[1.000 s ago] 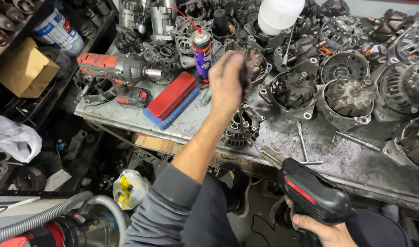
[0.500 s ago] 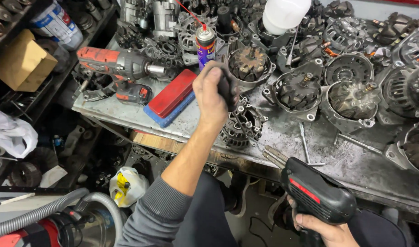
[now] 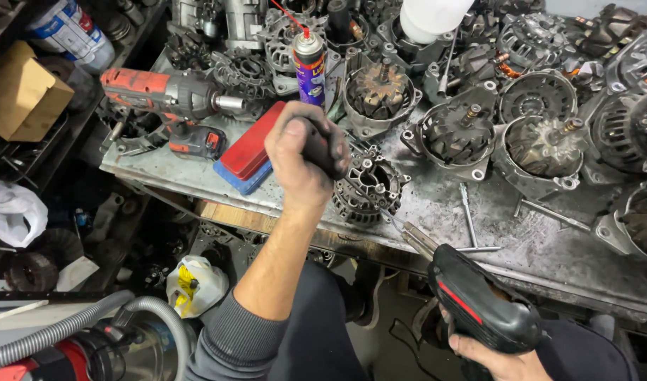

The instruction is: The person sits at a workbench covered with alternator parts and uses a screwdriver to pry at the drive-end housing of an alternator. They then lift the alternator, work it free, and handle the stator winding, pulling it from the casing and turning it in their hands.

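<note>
My left hand [image 3: 303, 161] is closed around a dark tool handle [image 3: 322, 147], held just above the greasy metal workbench [image 3: 521, 247]. Right beside it on the bench sits a small black alternator housing [image 3: 369, 187]. My right hand [image 3: 494, 354] grips a black power tool with a red stripe [image 3: 482, 303] below the bench's front edge, near my lap. A red and blue flat case [image 3: 249, 147] lies to the left of my left hand. Behind it stands a purple spray can with a red nozzle straw [image 3: 309, 65].
Several alternator housings crowd the bench's back and right [image 3: 546, 144]. A red and black cordless impact wrench [image 3: 175, 95] lies at the left. Loose long bolts [image 3: 468, 215] lie near the front. A cardboard box [image 3: 23, 99], grey hose [image 3: 76, 328] and yellow-labelled bottle [image 3: 193, 282] sit below left.
My left hand has drawn back from the far side of the bench toward me and lowered, still gripping the dark tool. My right hand with the power tool has stayed low.
</note>
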